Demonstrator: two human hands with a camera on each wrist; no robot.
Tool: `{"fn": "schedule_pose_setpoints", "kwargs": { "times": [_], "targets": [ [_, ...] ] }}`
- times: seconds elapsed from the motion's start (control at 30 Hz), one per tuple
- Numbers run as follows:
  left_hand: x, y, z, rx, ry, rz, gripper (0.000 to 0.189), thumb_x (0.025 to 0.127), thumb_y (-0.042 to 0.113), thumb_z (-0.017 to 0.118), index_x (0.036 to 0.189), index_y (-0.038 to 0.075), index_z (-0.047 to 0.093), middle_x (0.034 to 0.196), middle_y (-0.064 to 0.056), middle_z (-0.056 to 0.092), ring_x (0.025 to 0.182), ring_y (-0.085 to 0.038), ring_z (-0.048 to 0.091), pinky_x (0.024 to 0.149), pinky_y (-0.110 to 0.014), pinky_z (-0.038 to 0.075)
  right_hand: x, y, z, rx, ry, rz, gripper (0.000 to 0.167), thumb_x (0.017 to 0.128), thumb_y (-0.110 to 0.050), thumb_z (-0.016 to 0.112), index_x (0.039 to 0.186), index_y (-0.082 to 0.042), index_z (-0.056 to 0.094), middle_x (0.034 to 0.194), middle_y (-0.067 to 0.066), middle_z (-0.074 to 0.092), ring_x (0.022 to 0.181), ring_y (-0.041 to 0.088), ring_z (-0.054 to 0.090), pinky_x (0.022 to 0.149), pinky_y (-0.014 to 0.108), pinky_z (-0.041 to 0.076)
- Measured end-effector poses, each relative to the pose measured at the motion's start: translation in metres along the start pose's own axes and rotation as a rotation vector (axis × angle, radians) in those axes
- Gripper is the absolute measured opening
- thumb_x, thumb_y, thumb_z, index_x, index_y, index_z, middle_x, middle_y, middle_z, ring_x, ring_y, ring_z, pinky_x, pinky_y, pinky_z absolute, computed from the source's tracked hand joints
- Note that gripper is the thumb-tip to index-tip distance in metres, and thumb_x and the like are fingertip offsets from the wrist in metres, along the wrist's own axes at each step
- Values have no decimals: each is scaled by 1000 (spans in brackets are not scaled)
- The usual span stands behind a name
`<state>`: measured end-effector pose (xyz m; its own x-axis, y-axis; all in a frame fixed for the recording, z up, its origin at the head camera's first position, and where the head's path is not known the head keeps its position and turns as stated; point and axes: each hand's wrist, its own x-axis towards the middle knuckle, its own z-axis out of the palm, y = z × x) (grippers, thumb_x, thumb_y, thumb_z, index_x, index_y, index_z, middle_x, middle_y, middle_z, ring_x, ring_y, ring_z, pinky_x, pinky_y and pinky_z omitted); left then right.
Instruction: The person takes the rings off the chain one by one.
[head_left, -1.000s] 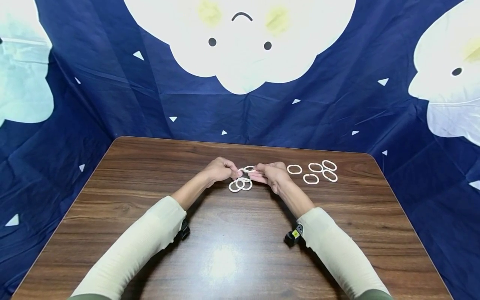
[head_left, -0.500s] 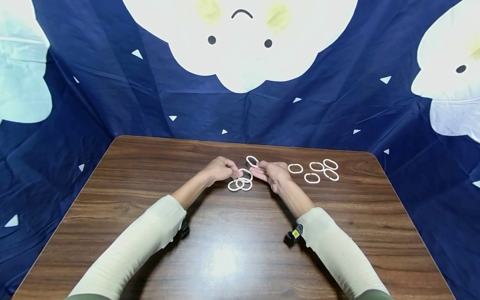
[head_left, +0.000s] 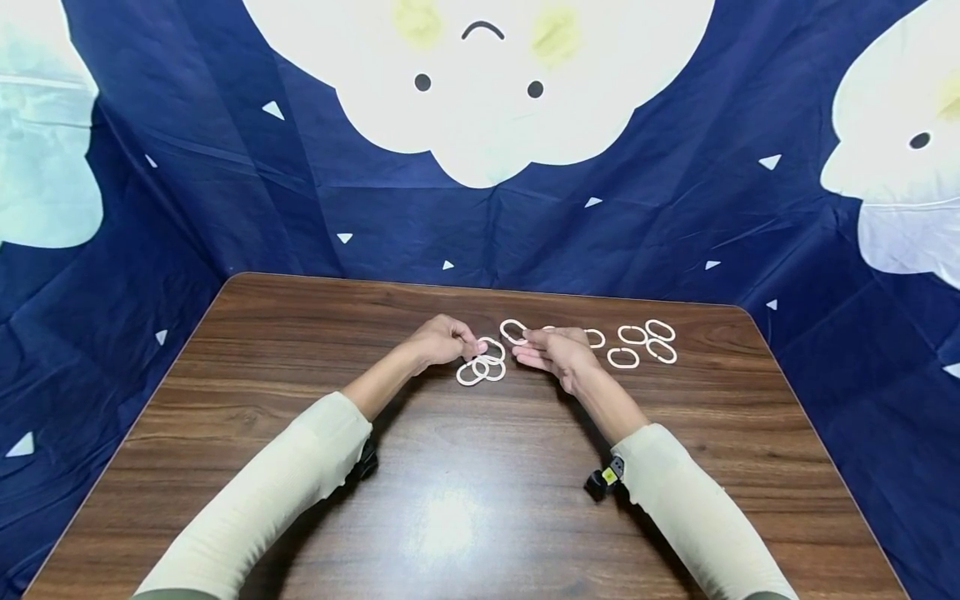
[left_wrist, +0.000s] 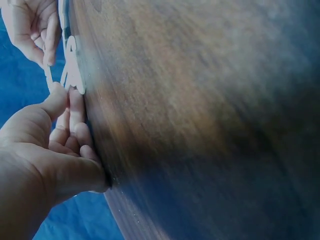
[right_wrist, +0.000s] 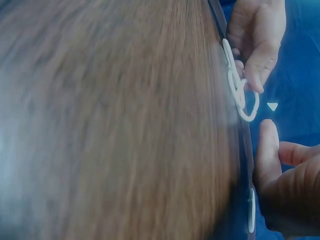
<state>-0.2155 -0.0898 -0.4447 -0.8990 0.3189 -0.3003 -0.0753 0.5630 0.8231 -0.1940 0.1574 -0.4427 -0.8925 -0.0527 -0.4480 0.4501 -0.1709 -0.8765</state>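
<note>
In the head view my left hand (head_left: 442, 340) pinches a white oval plastic link (head_left: 503, 348) between thumb and finger. That link is joined or overlapped with two white links (head_left: 461, 376) lying just below it on the table. My right hand (head_left: 561, 352) holds another white oval link (head_left: 503, 332) at its fingertips, a short gap to the right of the left hand's link. In the left wrist view the white links (left_wrist: 75, 70) stick out past the left fingertips. The right wrist view shows the hanging links (right_wrist: 245, 118) under the left hand; the right hand's own link is hard to make out there.
Several loose white links (head_left: 622, 367) lie at the back right of the brown wooden table (head_left: 480, 467), one partly behind the right hand. A small white arc (head_left: 549, 327) peeks out beyond that hand. A blue cloud-printed cloth (head_left: 405, 225) hangs behind the table.
My right hand has drawn its link away from the left hand's link and moved slightly right, partly covering a loose link. The left hand stays in place, still pinching its link.
</note>
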Motion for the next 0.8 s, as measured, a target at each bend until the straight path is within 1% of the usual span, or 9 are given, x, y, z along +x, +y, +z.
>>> {"fn": "schedule_pose_setpoints", "kwargs": {
  "times": [0.1, 0.23, 0.43, 0.63, 0.8],
  "targets": [
    [1, 0, 0, 12, 3, -3, 21, 100, 28, 87, 92, 10, 82, 105, 0, 74, 108, -20, 59, 97, -33, 45, -2, 0, -5, -62, -9, -4, 2, 110, 0, 66, 110, 2, 67, 83, 5, 81, 76, 12, 82, 79, 26, 69],
    [4, -1, 0, 19, -2, -8, 27, 101, 31, 87, 87, 10, 79, 109, -2, 73, 109, -21, 58, 96, -35, 44, -3, -1, -14, -116, -33, -4, 5, 112, -2, 66, 109, 2, 65, 81, 4, 80, 75, 11, 82, 78, 24, 68],
    [4, -3, 0, 24, 8, -11, 21, 98, 29, 88, 87, 13, 81, 103, 0, 72, 104, -20, 57, 92, -32, 43, -8, -3, -25, -165, -51, 20, 5, 112, -2, 64, 113, 3, 64, 77, 4, 79, 72, 10, 81, 74, 24, 68],
    [3, -3, 0, 31, 18, -8, 35, 101, 37, 88, 81, 11, 76, 105, -2, 70, 101, -21, 55, 88, -33, 42, -11, -4, -35, -180, -51, 22, 9, 111, -1, 65, 116, 6, 63, 77, 4, 79, 69, 11, 81, 72, 25, 68],
    [2, -3, 2, 32, 27, -4, 37, 100, 40, 88, 80, 12, 74, 102, -1, 69, 101, -21, 55, 88, -33, 42, -14, -6, -47, -221, -59, 44, 9, 111, -2, 64, 117, 4, 63, 77, 3, 80, 69, 9, 80, 71, 24, 68]
  ]
}}
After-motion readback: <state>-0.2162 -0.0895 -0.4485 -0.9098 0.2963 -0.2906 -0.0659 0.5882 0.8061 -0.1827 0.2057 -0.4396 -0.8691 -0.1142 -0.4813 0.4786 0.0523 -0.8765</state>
